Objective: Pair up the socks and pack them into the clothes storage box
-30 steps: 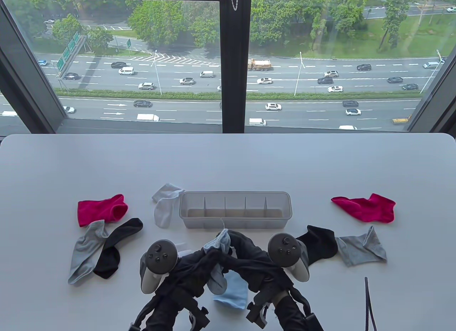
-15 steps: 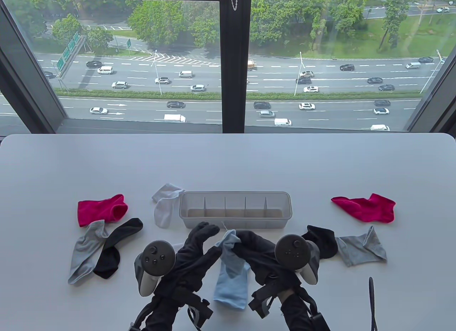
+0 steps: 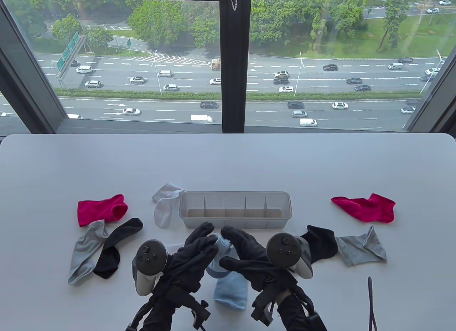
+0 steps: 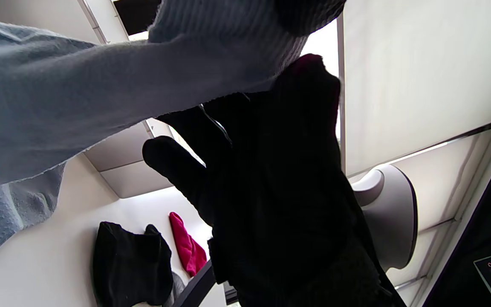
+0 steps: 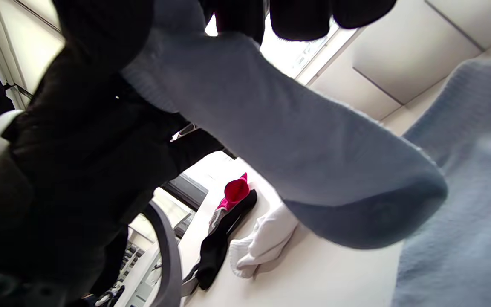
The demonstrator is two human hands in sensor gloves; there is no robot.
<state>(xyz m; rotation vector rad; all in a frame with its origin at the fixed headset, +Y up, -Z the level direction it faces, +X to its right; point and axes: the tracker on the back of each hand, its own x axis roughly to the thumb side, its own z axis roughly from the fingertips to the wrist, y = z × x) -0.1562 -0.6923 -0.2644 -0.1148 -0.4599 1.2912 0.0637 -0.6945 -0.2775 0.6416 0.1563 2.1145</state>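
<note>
Two light blue socks [image 3: 229, 292] hang between my hands just in front of the clear storage box [image 3: 289, 210], whose compartments hold nothing. My right hand [image 3: 231, 245] grips the ribbed cuff from above. My left hand [image 3: 208, 238] meets it at the same cuff, thumb against the rib and the other fingers fairly straight. The sock [image 4: 79, 106] fills the upper left of the left wrist view and sock fabric [image 5: 292, 140] crosses the right wrist view. The lower sock's end lies on the table.
On the left lie a red sock [image 3: 101, 210], a grey sock [image 3: 85, 251], a black sock [image 3: 114, 247] and a white sock [image 3: 165, 206]. On the right lie a red sock [image 3: 367, 207], a black sock [image 3: 320, 243] and a grey sock [image 3: 361, 251]. A dark cable [image 3: 370, 302] lies bottom right.
My left hand let go of the socks, opened, then came back to the cuff. My right hand kept its hold and shifted slightly left; the sock bundle hangs longer now.
</note>
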